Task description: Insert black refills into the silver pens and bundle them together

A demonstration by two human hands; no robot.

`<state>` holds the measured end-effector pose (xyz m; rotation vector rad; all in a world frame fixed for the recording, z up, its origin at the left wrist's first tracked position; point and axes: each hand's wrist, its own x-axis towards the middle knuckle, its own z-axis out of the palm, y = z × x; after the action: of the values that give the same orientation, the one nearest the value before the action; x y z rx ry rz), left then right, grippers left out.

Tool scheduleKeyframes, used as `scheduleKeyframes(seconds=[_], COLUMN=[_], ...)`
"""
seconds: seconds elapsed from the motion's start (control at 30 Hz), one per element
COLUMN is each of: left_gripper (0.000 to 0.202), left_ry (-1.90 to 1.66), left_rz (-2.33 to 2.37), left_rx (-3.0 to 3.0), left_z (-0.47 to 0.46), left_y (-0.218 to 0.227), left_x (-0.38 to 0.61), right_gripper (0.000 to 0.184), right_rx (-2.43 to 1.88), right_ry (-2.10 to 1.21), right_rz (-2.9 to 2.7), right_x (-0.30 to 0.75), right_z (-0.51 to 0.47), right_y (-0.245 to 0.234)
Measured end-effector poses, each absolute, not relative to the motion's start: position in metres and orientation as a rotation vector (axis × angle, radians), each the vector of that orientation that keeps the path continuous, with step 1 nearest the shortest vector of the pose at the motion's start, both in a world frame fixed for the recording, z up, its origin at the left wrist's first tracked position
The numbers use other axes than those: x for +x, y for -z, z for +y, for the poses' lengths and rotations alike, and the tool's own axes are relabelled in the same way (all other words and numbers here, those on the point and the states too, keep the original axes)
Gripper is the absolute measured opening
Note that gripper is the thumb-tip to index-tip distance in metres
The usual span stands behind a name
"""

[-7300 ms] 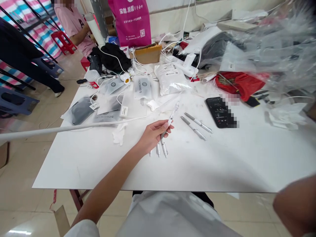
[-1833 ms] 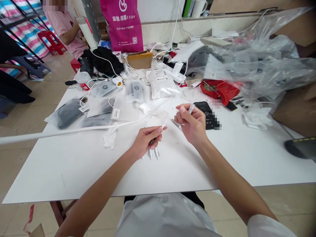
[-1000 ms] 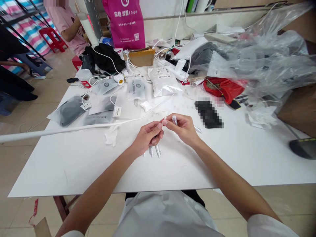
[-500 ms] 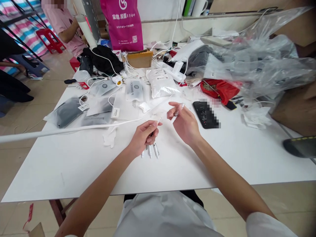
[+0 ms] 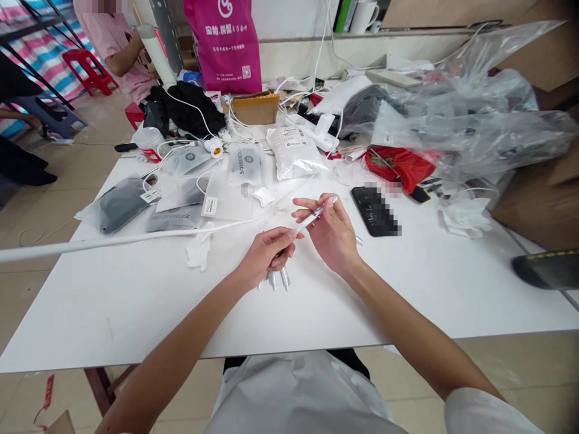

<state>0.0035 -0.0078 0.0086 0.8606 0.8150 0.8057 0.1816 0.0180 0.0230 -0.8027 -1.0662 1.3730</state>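
while l hand (image 5: 272, 253) grips near end of pen (image 5: 310, 220), r hand (image 5: 333, 240) holds far end.

Magenta bag (image 5: 225, 57) behind cardboard box (image 5: 256, 111); red stool (image 5: 82, 58) on floor, left.

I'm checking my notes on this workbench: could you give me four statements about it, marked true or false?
1. The right hand holds a white pen part. True.
2. The left hand lies flat on the table. False: its fingers are closed at the near end of that pen part.
3. A magenta bag stands at the back, behind a cardboard box. True.
4. The phone lies to the left of both hands. False: the phone lies to their right.
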Motion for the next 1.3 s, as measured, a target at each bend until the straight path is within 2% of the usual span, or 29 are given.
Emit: scheduleKeyframes(seconds=[0.17,0.37,0.57,0.77,1.0,1.13,1.3], left_gripper=[0.041,0.045,0.049,0.033,0.025,0.024,0.012], left_ry=[-0.799,-0.812,-0.848,-0.897,-0.99,-0.977,-0.958], left_rz=[0.814,0.805,0.756,0.662,0.661,0.707,0.664], left_rx=[0.842,0.867,0.895,0.81,0.848,0.875,0.832], left_z=[-0.008,-0.008,-0.006,-0.005,-0.003,-0.002,-0.003], left_y=[-0.007,-0.004,-0.004,-0.002,-0.004,-0.005,-0.01], left_x=[0.004,0.004,0.007,0.009,0.006,0.003,0.004], right_gripper=[0.05,0.038,0.042,0.043,0.043,0.044,0.035], right_rx=[-0.797,-0.747,-0.878,-0.842,-0.87,-0.878,-0.85], right_ry=[-1.315,-1.427,-1.41,-1.655,-1.44,-1.396,-1.427], right_rz=[-1.063,-1.223,-1.289,-1.279,-1.448,-1.488,-1.401], right_x=[0.184,0.179,0.18,0.18,0.181,0.182,0.182], right_z=[0.02,0.014,0.014,0.015,0.017,0.018,0.022], right_y=[-0.024,-0.013,-0.005,-0.003,-0.008,-0.006,0.004])
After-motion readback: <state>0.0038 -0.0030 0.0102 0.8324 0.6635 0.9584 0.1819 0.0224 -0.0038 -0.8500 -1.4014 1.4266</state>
